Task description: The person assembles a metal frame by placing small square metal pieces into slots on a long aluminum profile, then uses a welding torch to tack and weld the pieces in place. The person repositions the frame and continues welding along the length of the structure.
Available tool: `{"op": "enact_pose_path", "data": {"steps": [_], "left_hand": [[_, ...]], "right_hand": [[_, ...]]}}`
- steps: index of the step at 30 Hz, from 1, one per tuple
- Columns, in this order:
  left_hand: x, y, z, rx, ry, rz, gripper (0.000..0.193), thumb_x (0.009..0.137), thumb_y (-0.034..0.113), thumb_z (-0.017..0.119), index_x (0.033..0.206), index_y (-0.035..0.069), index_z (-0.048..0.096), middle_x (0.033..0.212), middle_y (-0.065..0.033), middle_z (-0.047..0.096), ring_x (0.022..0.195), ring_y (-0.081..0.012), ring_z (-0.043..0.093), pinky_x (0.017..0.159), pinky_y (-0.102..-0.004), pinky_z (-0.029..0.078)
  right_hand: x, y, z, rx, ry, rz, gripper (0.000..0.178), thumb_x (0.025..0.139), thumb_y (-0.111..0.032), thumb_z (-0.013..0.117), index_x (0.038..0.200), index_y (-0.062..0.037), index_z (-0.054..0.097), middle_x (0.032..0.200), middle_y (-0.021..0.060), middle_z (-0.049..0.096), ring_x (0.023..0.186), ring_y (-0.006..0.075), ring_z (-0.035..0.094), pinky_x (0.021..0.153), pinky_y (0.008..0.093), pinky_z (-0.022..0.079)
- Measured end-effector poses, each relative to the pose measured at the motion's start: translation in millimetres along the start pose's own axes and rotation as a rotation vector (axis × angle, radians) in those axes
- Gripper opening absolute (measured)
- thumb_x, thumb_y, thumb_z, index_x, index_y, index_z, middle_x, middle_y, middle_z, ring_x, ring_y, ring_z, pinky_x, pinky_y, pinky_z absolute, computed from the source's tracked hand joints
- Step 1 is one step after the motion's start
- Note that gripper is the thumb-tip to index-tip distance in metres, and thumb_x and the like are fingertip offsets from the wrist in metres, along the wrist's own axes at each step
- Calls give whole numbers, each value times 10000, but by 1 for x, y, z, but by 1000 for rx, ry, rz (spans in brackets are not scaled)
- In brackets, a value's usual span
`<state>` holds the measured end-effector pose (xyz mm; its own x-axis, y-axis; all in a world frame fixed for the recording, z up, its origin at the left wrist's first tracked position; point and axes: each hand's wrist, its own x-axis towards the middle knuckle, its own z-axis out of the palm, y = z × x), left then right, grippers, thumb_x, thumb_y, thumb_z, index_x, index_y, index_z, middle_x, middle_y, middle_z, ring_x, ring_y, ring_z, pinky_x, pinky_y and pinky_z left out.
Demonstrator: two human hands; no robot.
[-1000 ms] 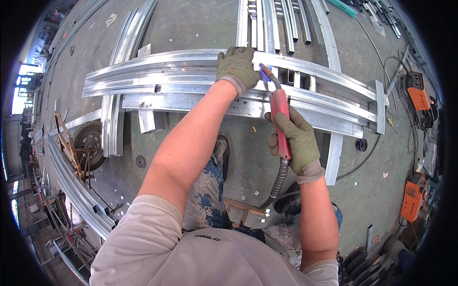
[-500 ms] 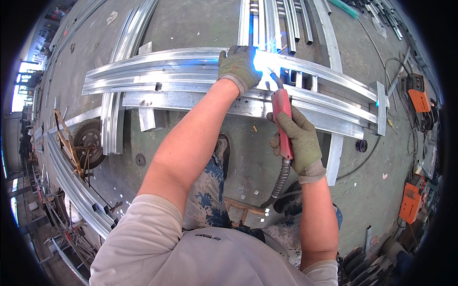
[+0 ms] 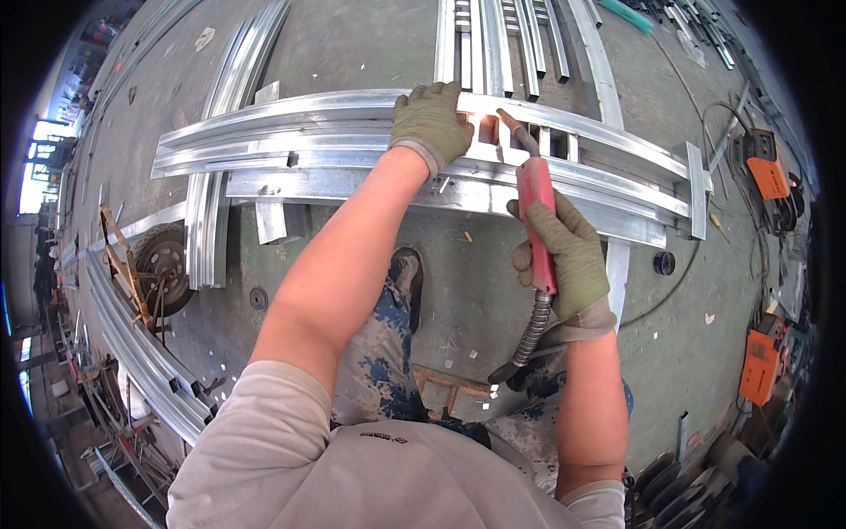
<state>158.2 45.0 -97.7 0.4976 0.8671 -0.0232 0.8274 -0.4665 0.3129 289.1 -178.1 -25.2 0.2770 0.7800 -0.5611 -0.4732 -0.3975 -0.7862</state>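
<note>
My right hand (image 3: 568,251), in an olive work glove, is closed around the red handle of a welding torch (image 3: 537,203). The torch's bent neck points up and left, its tip just above the steel frame's short crosspieces (image 3: 504,134). No arc shows now; a reddish glow lies beside the crosspieces. My left hand (image 3: 432,123), gloved alike, lies over the far steel rail (image 3: 330,103), left of the torch tip. Its fingers bend over the rail's far edge, and the palm hides the metal under it. A ribbed torch cable (image 3: 534,328) hangs below the handle.
Long steel channels (image 3: 233,75) lie at the back left, beneath the work. Further steel lengths (image 3: 498,53) stretch away beyond it. A wheel (image 3: 165,267) stands at the left. Orange machines (image 3: 767,167) with cables are at the right. A small dark spool (image 3: 664,262) sits on the floor.
The bright blue-white arc has gone out. My right hand has drawn the torch slightly right and toward me. My left hand has shifted a little left along the rail.
</note>
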Motion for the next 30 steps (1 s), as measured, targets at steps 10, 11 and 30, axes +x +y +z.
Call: {"op": "enact_pose_path", "data": {"steps": [10,11,30], "left_hand": [[-55,9,-39,-458,98,39,415,996,332,648,1318,79,713,1129,-166,774,1078,-336,734,945,-425,559],[-62,11,-42,-493,91,69,388,1004,331,637,1293,90,731,1085,-162,783,1040,-329,747,921,-426,565],[-340,91,143,91,-1499,797,463,941,400,556,1147,62,796,1097,-159,795,1009,-333,743,907,-491,549]], "right_hand": [[-44,-11,-19,-16,79,-213,512,995,-247,756,1414,1,599,1195,111,723,635,150,672,492,284,526],[-51,-11,-20,-10,96,-235,508,996,-243,753,1414,0,598,1196,113,722,636,153,672,494,285,527],[-130,-78,-80,39,544,-876,366,1024,-180,707,1340,-10,632,1028,55,697,657,145,651,549,299,513]]}}
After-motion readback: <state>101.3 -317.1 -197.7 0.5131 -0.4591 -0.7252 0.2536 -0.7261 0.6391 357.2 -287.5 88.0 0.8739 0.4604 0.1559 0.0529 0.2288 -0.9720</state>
